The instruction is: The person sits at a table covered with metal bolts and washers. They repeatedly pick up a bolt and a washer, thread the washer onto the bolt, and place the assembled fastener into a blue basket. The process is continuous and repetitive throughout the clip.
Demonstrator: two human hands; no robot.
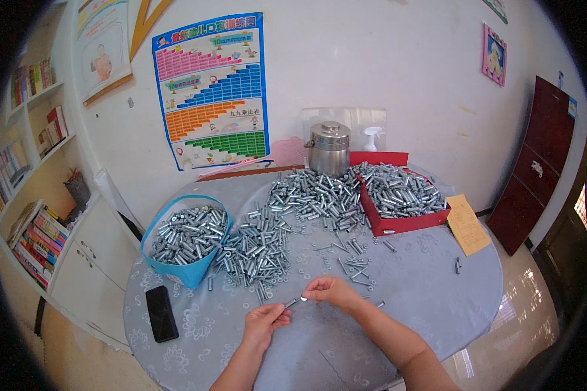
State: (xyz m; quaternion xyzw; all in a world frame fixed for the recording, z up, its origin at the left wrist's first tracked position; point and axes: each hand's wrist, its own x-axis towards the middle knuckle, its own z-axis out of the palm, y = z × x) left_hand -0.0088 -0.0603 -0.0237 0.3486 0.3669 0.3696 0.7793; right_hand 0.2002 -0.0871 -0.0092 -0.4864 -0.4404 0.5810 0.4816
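Observation:
Near the front middle of the table, my left hand is closed around a thin metal bolt, which points up and to the right. My right hand pinches a small, bright round piece that looks like a washer, right at the bolt's end. Whether the two pieces touch is too small to tell. Just beyond my hands, loose bolts and small washers or nuts lie scattered. A heap of silvery metal sleeves spreads to the left, joining a larger heap farther back.
A blue-rimmed bag full of metal sleeves stands left, with a black phone in front. A red box of similar parts sits back right beside yellow paper. Behind stand a steel pot and a white spray bottle.

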